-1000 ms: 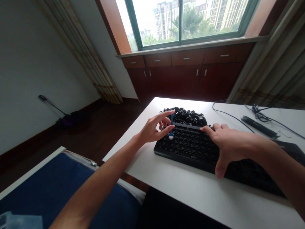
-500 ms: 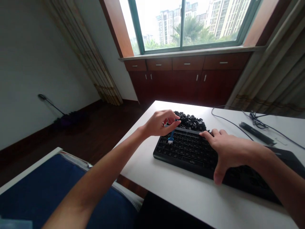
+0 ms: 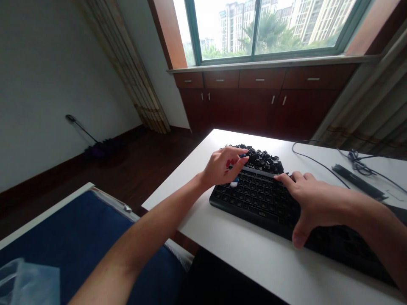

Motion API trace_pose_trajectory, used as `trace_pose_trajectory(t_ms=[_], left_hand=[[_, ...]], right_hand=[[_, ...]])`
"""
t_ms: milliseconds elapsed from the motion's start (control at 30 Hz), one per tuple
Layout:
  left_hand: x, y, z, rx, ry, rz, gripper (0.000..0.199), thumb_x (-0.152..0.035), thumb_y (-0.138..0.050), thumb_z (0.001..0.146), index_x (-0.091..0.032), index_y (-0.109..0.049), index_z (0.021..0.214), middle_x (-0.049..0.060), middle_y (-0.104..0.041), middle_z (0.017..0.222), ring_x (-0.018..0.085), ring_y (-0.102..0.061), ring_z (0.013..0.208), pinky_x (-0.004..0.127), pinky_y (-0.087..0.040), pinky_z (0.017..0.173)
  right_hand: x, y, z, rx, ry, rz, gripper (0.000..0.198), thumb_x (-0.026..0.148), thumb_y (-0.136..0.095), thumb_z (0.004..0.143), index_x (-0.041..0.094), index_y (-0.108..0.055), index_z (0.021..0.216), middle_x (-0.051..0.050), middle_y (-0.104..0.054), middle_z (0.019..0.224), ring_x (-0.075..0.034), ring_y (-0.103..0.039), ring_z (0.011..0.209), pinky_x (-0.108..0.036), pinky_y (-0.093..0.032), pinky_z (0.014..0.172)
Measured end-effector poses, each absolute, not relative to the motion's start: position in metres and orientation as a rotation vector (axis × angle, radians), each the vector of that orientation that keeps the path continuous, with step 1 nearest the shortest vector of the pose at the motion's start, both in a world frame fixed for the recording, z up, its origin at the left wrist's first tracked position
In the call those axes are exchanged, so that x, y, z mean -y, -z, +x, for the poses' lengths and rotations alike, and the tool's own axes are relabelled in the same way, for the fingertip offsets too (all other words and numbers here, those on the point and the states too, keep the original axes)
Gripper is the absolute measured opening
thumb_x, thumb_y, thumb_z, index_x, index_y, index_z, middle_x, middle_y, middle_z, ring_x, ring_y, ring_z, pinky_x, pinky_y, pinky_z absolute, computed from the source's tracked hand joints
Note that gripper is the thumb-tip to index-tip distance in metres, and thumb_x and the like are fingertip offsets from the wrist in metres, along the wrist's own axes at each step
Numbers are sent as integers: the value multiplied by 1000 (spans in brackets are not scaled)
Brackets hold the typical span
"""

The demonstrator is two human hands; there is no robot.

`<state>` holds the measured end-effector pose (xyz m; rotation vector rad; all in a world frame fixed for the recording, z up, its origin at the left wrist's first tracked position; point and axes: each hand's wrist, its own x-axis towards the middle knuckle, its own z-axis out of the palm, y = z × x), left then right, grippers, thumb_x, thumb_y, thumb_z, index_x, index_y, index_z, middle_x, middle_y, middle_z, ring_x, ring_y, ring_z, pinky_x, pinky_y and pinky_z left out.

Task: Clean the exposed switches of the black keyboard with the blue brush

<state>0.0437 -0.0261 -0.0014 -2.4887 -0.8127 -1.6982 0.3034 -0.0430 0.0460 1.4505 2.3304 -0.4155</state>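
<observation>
My left hand (image 3: pixel 224 165) is closed in a pinch on a small blue brush (image 3: pixel 235 182). Its white bristles point down at the left part of a black keyboard (image 3: pixel 251 214); most of the handle is behind my fingers. The keycaps are off and the bare key sockets show. My right hand (image 3: pixel 313 207) spans the keyboard, with fingers at its back edge and the thumb at the front edge, gripping it. Behind the keyboard lies a pile of loose black keycaps (image 3: pixel 265 161).
All this is on a white table (image 3: pixel 197 216). Black cables (image 3: pixel 362 163) and a long black plastic strip (image 3: pixel 359 182) lie at the right. A blue chair seat (image 3: pixel 79 237) with a pale blue bag (image 3: pixel 36 284) on it is at lower left. Cabinets (image 3: pixel 241 110) stand under the window.
The brush has moved a little on the keyboard's left part, its blue neck now more hidden by my left hand. My right hand keeps its place. The whole view has shifted slightly.
</observation>
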Motion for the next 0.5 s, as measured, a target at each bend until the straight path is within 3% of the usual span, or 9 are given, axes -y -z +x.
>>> trace_pose_trajectory(t_ms=[167, 500], left_hand=[[30, 1, 45, 914, 1868, -2509, 31, -21, -61, 91, -17, -47, 118, -8, -57, 60, 4, -52, 48, 17, -41, 49], [36, 0, 55, 736, 1596, -2643, 25, -26, -61, 92, -19, -52, 114, -6, -58, 66, 4, -51, 50, 16, -42, 47]], right_hand=[[47, -52, 300, -2290, 410, 1463, 158, 64, -82, 19, 18, -17, 155, -22, -38, 142, -45, -40, 124, -51, -46, 92], [48, -55, 297, -2266, 382, 1466, 156, 64, -81, 22, 19, -15, 155, -21, -37, 141, -43, -41, 122, -51, -46, 92]])
